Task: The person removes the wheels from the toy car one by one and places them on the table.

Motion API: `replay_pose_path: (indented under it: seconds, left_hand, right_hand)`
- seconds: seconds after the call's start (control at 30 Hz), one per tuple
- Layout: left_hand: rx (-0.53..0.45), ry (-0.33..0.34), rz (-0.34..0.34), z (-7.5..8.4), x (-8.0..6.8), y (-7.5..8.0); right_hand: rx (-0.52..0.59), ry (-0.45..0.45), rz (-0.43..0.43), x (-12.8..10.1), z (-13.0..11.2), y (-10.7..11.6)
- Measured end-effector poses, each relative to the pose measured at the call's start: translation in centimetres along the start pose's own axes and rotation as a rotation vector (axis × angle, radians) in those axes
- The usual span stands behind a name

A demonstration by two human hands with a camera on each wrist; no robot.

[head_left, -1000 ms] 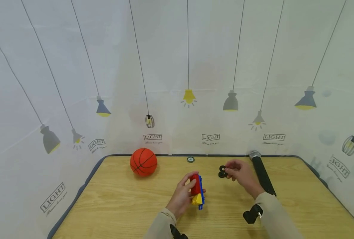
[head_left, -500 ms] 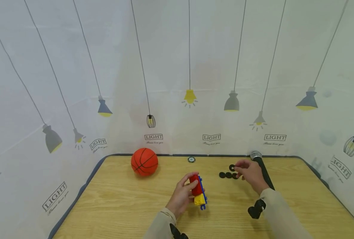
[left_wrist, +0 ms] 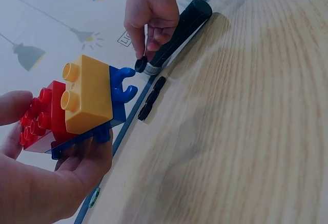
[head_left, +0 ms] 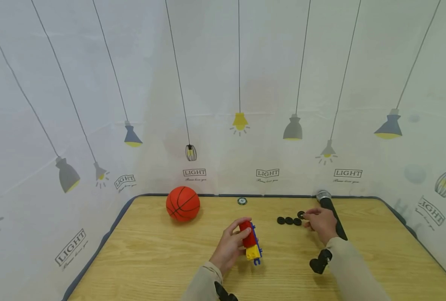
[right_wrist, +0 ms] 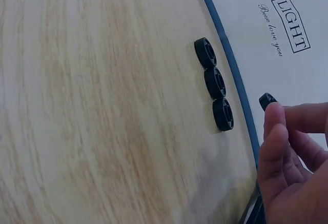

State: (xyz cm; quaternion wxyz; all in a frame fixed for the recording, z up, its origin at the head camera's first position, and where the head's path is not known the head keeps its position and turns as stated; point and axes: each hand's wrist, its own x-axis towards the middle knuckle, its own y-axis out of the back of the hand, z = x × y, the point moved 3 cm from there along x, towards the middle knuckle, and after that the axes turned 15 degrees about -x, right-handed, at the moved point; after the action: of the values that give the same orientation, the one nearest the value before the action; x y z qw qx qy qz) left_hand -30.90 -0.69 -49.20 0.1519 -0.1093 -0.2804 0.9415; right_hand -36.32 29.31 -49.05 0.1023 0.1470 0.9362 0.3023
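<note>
A: The right hand (head_left: 320, 223) pinches a small black wheel (head_left: 301, 215) at its fingertips, just above the bench (head_left: 151, 259), beside three wheels in a row (head_left: 289, 220).

B: Risky; that light pinch could let it drop and roll.

A: The left hand (head_left: 230, 246) curls round the toy block car (head_left: 251, 242), red and yellow bricks on blue.

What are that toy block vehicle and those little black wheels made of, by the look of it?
The toy block vehicle looks like moulded plastic: glossy red, yellow and blue bricks with round studs. The black wheels seem matte rubber or plastic; dull, ring-shaped, hard to tell which.
</note>
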Motion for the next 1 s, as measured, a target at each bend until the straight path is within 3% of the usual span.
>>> replay_pose_path:
  seconds: [0.4, 0.6, 1.0]
  left_hand:
    - [0.018, 0.014, 0.026, 0.1, 0.1, 0.0]
    - [0.012, 0.008, 0.018, 0.0, 0.1, -0.1]
    - [0.024, 0.016, 0.016, 0.1, 0.0, 0.1]
  right_hand:
    - [-0.047, -0.151, 0.084, 0.6, 1.3, -0.7]
    - [-0.087, -0.169, 0.121, 0.6, 1.5, -1.0]
    - [-0.025, -0.195, 0.128, 0.8, 1.9, -1.4]
